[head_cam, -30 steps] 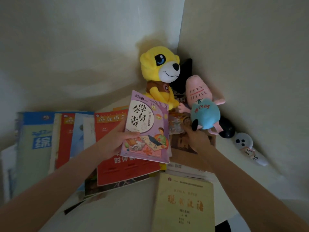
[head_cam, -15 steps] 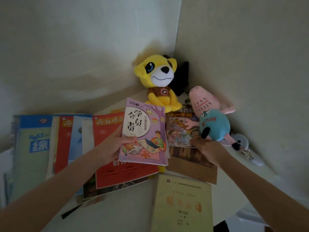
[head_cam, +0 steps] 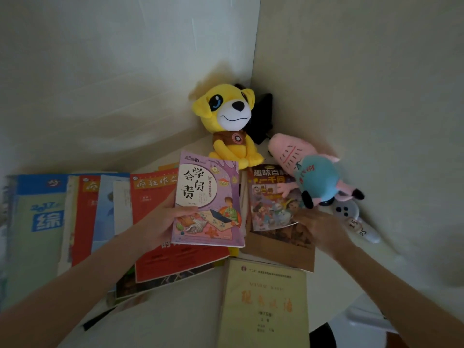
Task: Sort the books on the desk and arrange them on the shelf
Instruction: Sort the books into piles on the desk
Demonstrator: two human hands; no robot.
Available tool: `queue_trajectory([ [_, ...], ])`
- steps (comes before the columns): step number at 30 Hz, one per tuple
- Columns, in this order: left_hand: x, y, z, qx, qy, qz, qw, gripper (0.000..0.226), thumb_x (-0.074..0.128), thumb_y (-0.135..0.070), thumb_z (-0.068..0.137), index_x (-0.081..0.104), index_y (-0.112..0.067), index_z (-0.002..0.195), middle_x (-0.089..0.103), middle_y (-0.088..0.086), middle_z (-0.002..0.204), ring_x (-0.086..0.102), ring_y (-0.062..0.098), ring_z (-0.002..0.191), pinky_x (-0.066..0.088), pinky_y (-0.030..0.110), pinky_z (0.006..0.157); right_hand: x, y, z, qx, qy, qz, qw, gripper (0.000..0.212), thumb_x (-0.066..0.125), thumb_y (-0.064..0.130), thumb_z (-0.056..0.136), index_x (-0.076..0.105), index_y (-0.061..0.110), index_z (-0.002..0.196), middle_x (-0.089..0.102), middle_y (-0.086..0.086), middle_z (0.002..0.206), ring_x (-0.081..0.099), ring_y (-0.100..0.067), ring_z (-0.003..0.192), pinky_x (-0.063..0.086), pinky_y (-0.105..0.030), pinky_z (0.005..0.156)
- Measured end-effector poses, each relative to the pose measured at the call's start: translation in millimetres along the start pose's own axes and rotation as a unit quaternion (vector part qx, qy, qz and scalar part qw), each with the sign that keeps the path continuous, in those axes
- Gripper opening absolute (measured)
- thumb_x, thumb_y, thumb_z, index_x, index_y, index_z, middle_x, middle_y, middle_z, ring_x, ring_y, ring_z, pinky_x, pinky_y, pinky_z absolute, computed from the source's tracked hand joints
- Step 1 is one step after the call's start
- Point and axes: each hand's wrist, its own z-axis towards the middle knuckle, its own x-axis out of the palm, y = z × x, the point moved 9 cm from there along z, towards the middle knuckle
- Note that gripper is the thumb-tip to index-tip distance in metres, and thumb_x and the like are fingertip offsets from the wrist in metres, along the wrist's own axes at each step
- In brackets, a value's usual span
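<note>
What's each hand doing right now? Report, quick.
Left hand: holding the purple book.
Right hand: at the corner of the comic book; grip cannot be told.

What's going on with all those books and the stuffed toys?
A person is sorting books on a desk. The left hand holds a purple book above a red book. The right hand reaches the corner of a cartoon book that a pink and blue plush pig partly lies on; its grip is too blurred to tell. A yellow plush dog sits in the corner.
</note>
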Motion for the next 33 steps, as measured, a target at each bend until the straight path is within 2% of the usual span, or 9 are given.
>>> queue_trajectory([
  [2, 3, -1, 1, 0.0, 0.0, -0.001, 1.0, 0.064, 0.059, 0.003, 0.079, 0.045, -0.037, 0.127, 0.072, 0.002, 0.108, 0.07, 0.027, 0.094, 0.059, 0.037, 0.065, 20, 10, 7, -0.002, 0.024, -0.016, 1.0, 0.053, 0.089, -0.002, 0.043, 0.073, 0.014, 0.09, 0.073, -0.005, 0.089, 0.068, -0.029, 0.063, 0.05, -0.031, 0.042],
  [6, 5, 0, 2, 0.0, -0.002, -0.004, 1.0, 0.061, 0.056, 0.006, 0.084, 0.046, -0.036, 0.126, 0.071, 0.002, 0.108, 0.07, 0.026, 0.093, 0.059, 0.037, 0.064, 43, 21, 11, -0.016, 0.047, -0.067, 0.996, 0.069, 0.083, -0.003, 0.052, 0.067, 0.011, 0.118, 0.066, -0.015, 0.121, 0.069, -0.035, 0.093, 0.058, -0.039, 0.067],
  [9, 4, 4, 3, -0.005, 0.0, -0.006, 1.0, 0.058, 0.055, 0.007, 0.084, 0.048, -0.037, 0.121, 0.073, 0.001, 0.104, 0.071, 0.025, 0.091, 0.059, 0.035, 0.063, 51, 24, 11, -0.003, 0.063, -0.08, 0.995, 0.087, 0.08, -0.006, 0.047, 0.06, 0.011, 0.13, 0.058, -0.021, 0.132, 0.069, -0.04, 0.09, 0.059, -0.044, 0.064],
  [15, -2, 8, 1, -0.008, -0.003, 0.021, 1.0, 0.064, 0.059, 0.005, 0.081, 0.044, -0.037, 0.128, 0.069, 0.004, 0.114, 0.068, 0.027, 0.099, 0.058, 0.039, 0.07, 33, 33, 15, 0.004, 0.033, -0.017, 0.999, 0.083, 0.085, -0.01, 0.045, 0.067, 0.015, 0.122, 0.07, -0.015, 0.115, 0.072, -0.033, 0.075, 0.056, -0.036, 0.047],
  [19, 2, 16, 2, -0.02, 0.02, 0.026, 0.999, 0.054, 0.055, 0.006, 0.085, 0.048, -0.037, 0.117, 0.074, -0.001, 0.1, 0.071, 0.021, 0.088, 0.059, 0.033, 0.063, -7, 33, 7, 0.031, -0.08, 0.127, 0.988, 0.075, 0.075, -0.018, 0.058, 0.065, 0.014, 0.125, 0.067, -0.01, 0.122, 0.067, -0.033, 0.105, 0.058, -0.041, 0.071],
  [24, 5, 24, 3, -0.027, 0.022, 0.006, 0.999, 0.058, 0.06, -0.002, 0.079, 0.047, -0.034, 0.126, 0.071, 0.005, 0.109, 0.07, 0.027, 0.094, 0.059, 0.036, 0.066, -28, 39, -10, 0.108, -0.116, 0.261, 0.952, 0.056, 0.066, -0.013, 0.075, 0.066, 0.015, 0.124, 0.073, -0.008, 0.091, 0.056, -0.007, 0.085, 0.041, -0.011, 0.066],
  [26, 7, 28, 5, -0.036, 0.016, -0.004, 0.999, 0.059, 0.061, -0.007, 0.08, 0.044, -0.028, 0.133, 0.069, 0.008, 0.115, 0.068, 0.03, 0.099, 0.058, 0.039, 0.071, -33, 57, -14, 0.079, -0.133, 0.273, 0.95, 0.052, 0.062, -0.006, 0.075, 0.069, 0.018, 0.12, 0.074, -0.005, 0.101, 0.063, -0.006, 0.085, 0.048, -0.01, 0.071],
  [30, 23, 31, 5, -0.043, 0.031, -0.012, 0.998, 0.039, 0.054, -0.025, 0.091, 0.046, -0.028, 0.129, 0.069, 0.007, 0.114, 0.068, 0.028, 0.1, 0.059, 0.038, 0.07, -27, 112, -30, -0.066, -0.127, 0.213, 0.967, 0.049, 0.057, 0.011, 0.084, 0.054, 0.025, 0.131, 0.067, 0.003, 0.123, 0.062, -0.017, 0.115, 0.054, -0.033, 0.092],
  [33, 23, 32, 5, -0.029, 0.01, 0.02, 0.999, 0.051, 0.065, -0.014, 0.082, 0.047, -0.029, 0.127, 0.071, 0.004, 0.107, 0.07, 0.024, 0.095, 0.057, 0.038, 0.069, -13, 149, -42, -0.139, -0.074, 0.184, 0.97, 0.053, 0.048, 0.019, 0.088, 0.043, 0.03, 0.14, 0.06, 0.003, 0.133, 0.058, -0.02, 0.122, 0.056, -0.038, 0.09],
])
